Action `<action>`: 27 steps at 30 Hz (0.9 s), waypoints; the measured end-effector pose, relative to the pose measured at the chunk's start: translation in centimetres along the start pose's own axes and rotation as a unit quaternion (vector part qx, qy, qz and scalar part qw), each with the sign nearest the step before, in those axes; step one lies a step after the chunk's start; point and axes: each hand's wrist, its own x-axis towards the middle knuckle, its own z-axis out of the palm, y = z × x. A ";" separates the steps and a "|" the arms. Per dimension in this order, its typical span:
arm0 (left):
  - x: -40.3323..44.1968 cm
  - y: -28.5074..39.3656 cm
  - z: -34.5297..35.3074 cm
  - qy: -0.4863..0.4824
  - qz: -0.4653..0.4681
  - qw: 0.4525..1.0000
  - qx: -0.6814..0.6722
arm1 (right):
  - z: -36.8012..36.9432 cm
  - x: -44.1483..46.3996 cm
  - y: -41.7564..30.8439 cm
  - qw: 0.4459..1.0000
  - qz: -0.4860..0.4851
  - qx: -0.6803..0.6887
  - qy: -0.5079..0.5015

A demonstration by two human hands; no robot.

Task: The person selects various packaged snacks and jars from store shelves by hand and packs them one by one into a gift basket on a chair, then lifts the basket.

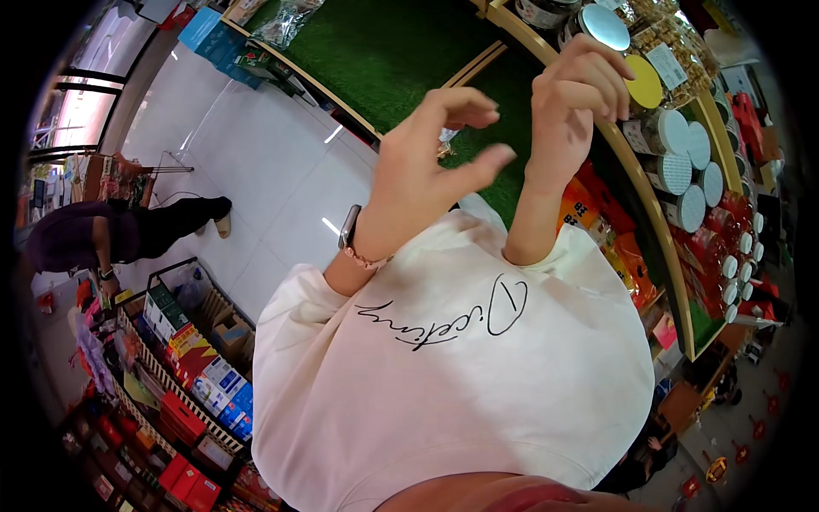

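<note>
My left hand [439, 158], with a watch [349, 226] and a braided bracelet on its wrist, is raised over the green turf shelf [384, 51]. Its thumb and bent fingers are apart and hold nothing. To its right, my right hand [589, 90] has its fingers loosely bent and slightly apart, with nothing visible in them. Its fingertips appear beside a yellow lid [644, 82] and below a pale blue lid [605, 27]; contact cannot be made out. A small wrapped item [446, 143] lies partly hidden behind my left hand.
Lidded jars [674, 173] stand on the curved wooden-edged shelf [653, 213] at right, near orange and red packages [631, 264]. A person [85, 235] stands at left beside crates of boxed goods [192, 350]. Blue boxes [217, 43] sit at upper left.
</note>
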 end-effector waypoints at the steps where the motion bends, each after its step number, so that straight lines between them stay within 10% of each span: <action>1: 0.1 0.3 0.4 -0.042 -0.022 0.999 -0.022 | 0.9 0.1 0.4 0.998 -0.038 0.005 0.047; 10: 1.7 -1.0 3.0 -0.212 -0.086 0.893 -0.386 | 1.6 3.2 3.9 0.997 0.003 0.061 -0.052; 27: 1.9 -2.0 3.9 -0.101 -0.123 0.906 -0.393 | -1.4 3.8 -1.7 0.975 0.062 0.214 -0.007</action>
